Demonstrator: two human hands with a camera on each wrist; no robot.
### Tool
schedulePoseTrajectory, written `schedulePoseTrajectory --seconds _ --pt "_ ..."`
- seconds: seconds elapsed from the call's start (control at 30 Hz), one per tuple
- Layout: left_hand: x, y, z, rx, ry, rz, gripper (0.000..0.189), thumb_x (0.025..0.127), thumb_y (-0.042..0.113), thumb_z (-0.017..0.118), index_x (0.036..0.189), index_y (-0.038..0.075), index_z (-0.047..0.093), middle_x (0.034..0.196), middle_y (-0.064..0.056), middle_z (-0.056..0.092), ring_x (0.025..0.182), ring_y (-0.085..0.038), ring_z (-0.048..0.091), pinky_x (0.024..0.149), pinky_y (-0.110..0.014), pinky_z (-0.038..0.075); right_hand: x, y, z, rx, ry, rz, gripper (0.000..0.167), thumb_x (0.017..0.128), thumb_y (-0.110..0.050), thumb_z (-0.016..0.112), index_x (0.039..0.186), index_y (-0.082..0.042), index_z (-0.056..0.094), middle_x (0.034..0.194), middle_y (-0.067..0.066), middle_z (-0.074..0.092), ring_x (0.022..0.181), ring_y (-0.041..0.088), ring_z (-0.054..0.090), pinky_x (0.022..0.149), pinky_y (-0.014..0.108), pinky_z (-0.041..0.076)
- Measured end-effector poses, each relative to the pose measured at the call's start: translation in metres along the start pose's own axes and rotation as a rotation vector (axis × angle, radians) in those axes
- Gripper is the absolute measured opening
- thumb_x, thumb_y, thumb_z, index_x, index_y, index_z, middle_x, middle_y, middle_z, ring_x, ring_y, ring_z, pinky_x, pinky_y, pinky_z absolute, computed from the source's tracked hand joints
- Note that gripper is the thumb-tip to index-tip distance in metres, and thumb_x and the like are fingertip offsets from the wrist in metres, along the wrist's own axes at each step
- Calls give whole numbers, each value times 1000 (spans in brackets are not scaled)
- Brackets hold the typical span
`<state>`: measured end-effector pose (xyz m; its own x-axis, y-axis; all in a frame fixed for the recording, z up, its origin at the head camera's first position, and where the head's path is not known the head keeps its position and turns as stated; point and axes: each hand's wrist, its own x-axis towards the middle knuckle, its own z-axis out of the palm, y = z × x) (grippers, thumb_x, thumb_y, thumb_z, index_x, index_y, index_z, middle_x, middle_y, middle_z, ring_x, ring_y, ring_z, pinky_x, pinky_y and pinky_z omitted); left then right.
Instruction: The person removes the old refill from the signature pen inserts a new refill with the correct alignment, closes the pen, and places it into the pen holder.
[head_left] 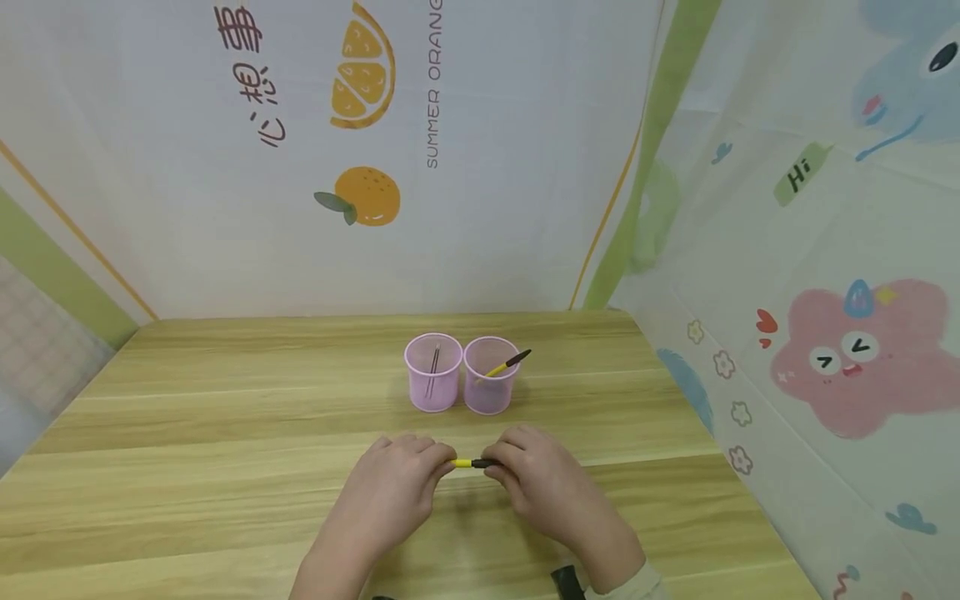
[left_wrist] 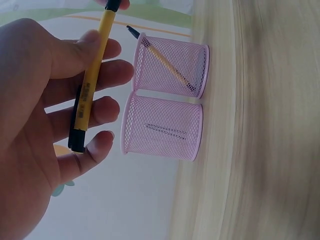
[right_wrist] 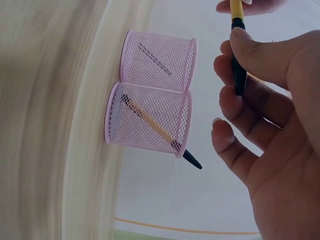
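Head view: the pen (head_left: 462,463) is level at lower centre, left hand (head_left: 401,483) pinching its yellow side, right hand (head_left: 543,483) its black end; step looks like working the joint (on or off, can't tell), so next move likely needs a firm hold both sides. Left wrist: pen slants between thumb and fingers, upper left. Right wrist: black end under the thumb, upper right.

Held pen (left_wrist: 93,72): lettering blurred, left wrist view | dark rods (head_left: 433,369): too small to identify | black object (head_left: 567,582): cropped, head view
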<state>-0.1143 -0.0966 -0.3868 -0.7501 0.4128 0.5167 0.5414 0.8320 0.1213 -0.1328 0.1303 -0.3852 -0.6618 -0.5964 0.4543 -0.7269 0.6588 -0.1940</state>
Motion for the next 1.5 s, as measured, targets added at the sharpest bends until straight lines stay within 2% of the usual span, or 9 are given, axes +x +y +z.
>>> schedulePoseTrajectory --seconds 0.17,0.3,0.37,0.53,0.77,0.97,1.13,1.33,1.5 --pt "-1 1 0 -14 -32 -22 4 98 21 75 95 22 77 85 12 75 79 -7 71 64 -22 39 -2 1 1 -9 15 7 9 92 -14 83 100 -14 78 95 -8 72 89 7 64 83 26 58" --pt "-3 2 0 -40 -56 -41 3 99 20 74 99 23 76 87 14 74 81 -5 70 66 -22 40 -2 0 2 -20 24 18 12 90 -16 85 99 -15 77 96 -9 71 90 7 64 84 29 58" --pt "-3 3 0 -55 -72 -53 2 100 24 74 101 23 74 89 15 74 83 -3 69 69 -24 41 -3 0 2 -21 26 25 14 89 -16 86 98 -16 76 95 -10 71 90 7 64 83 29 58" --pt "-3 5 0 -72 -99 -65 17 95 32 80 103 24 68 90 17 74 83 0 67 71 -25 39 -2 0 2 -15 32 36 18 87 -15 88 97 -17 73 94 -11 69 89 6 63 81 29 57" --pt "-2 4 1 -47 -83 -50 21 91 27 83 100 24 65 86 17 74 79 -3 69 67 -21 33 -1 -1 1 -27 35 34 20 85 -15 89 98 -17 74 95 -10 69 90 6 63 80 29 57" --pt "-1 3 2 -36 -69 -55 20 90 26 84 100 23 66 86 16 74 79 -3 69 68 -22 34 -2 -1 2 -59 54 5 14 91 -24 86 99 -17 77 93 -10 66 87 6 61 78 26 55" --pt "-2 3 3 -33 -62 -61 21 90 25 84 102 22 67 89 15 75 82 -4 70 70 -23 37 -3 -1 2 -68 61 1 6 97 -25 79 96 -19 77 92 -12 64 85 5 58 77 25 53" --pt "-3 4 4 -27 -41 -49 20 93 30 82 107 22 71 97 13 75 91 -5 71 74 -26 42 -3 -1 1 -63 30 23 6 98 -24 77 97 -19 76 94 -12 66 85 4 58 77 24 53" --pt "-4 3 4 -14 -19 -24 13 95 31 80 103 22 73 91 14 70 87 -5 68 73 -24 40 -2 -1 0 -60 30 30 6 96 -23 79 97 -19 75 94 -12 66 85 4 58 78 25 54"
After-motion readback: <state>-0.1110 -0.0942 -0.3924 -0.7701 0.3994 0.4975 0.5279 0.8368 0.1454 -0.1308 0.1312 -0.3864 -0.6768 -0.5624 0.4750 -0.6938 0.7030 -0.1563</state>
